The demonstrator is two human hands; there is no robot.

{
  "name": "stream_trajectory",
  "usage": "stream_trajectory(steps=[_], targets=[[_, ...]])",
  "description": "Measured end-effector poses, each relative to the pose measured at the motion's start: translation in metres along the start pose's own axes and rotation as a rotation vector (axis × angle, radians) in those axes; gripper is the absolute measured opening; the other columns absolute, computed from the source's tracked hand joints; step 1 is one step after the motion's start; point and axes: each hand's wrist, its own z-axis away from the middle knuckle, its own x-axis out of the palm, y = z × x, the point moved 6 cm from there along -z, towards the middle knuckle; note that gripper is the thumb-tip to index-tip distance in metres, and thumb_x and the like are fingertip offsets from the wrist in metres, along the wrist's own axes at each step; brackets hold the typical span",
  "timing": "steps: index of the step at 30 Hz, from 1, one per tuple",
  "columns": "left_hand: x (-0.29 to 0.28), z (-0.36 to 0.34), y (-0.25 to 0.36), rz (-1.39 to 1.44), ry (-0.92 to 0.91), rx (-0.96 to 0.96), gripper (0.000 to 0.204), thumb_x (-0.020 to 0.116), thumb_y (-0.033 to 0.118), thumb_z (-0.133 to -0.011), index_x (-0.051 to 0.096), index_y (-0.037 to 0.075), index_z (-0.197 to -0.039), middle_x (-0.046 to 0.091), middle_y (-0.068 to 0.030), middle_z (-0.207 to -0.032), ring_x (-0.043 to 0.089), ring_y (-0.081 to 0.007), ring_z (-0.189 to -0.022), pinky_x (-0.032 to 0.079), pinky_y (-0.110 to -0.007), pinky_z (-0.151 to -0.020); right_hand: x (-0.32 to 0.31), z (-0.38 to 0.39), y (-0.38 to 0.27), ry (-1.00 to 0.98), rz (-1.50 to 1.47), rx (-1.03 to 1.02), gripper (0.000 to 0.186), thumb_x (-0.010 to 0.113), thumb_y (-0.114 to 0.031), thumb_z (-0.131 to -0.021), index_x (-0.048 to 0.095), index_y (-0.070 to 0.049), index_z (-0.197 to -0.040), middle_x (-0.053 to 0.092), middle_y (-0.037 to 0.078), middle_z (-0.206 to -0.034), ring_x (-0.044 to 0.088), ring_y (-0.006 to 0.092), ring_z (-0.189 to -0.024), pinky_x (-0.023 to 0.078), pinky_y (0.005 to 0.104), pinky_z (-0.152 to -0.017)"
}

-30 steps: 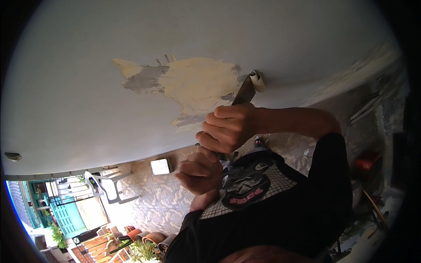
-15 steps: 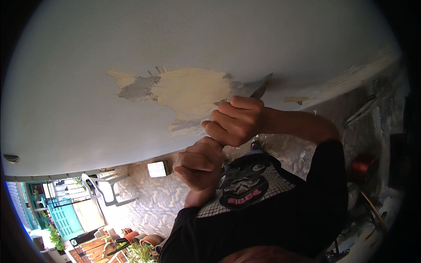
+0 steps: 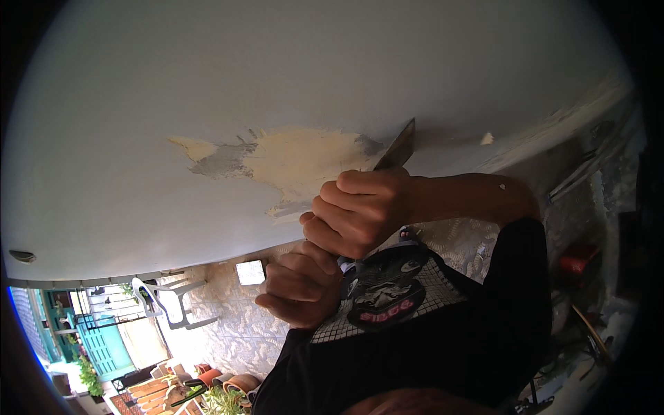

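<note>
Two clenched hands [image 3: 356, 211] hold a flat metal scraper [image 3: 397, 149].

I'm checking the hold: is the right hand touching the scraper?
Touching: the head view shows the right hand closed around the scraper, which juts out.

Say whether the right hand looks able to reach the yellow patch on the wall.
Probably yes: the right hand, gripping a dark-bladed tool, appears close to the yellow patch, with nothing visible standing between them.
</note>
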Motion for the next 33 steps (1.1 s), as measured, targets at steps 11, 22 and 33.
stream_trajectory(steps=[11, 22, 33], targets=[[-0.016, 0.069, 0.086, -0.2, 0.275, 0.38, 0.061, 0.022, 0.052, -0.111, 0.04, 0.013, -0.068, 0.039, 0.0002, -0.06, 0.038, -0.0141, -0.049, 0.039, -0.029, -0.051, 0.026, -0.045, -0.039, 0.171, -0.312, -0.153, 0.036, 0.061, -0.011, -0.085, 0.039, -0.013, -0.057, 0.039, -0.006, -0.052, 0.039, 0.0101, -0.049, 0.031, 0.0262, -0.054], [-0.009, 0.019, 0.056, -0.15, 0.32, 0.375, 0.054, 0.026, 0.038, -0.113, 0.035, 0.016, -0.065, 0.025, 0.0036, -0.05, 0.022, -0.0087, -0.04, 0.025, -0.025, -0.045, 0.043, -0.028, -0.045, 0.046, -0.344, -0.152, 0.032, 0.068, -0.022, -0.064, 0.039, -0.014, -0.052, 0.036, -0.007, -0.048, 0.037, 0.0118, -0.047, 0.029, 0.0292, -0.054], [-0.033, 0.003, 0.06, 0.008, 0.045, 0.203, 0.055, 0.029, 0.044, -0.113, 0.036, 0.016, -0.066, 0.026, 0.0034, -0.053, 0.029, -0.0096, -0.045, 0.03, -0.027, -0.048, 0.043, -0.034, -0.046, -0.006, -0.277, -0.079, 0.03, 0.069, -0.015, -0.068, 0.043, -0.011, -0.054, 0.041, -0.004, -0.048, 0.039, 0.0111, -0.047, 0.029, 0.0272, -0.053]])
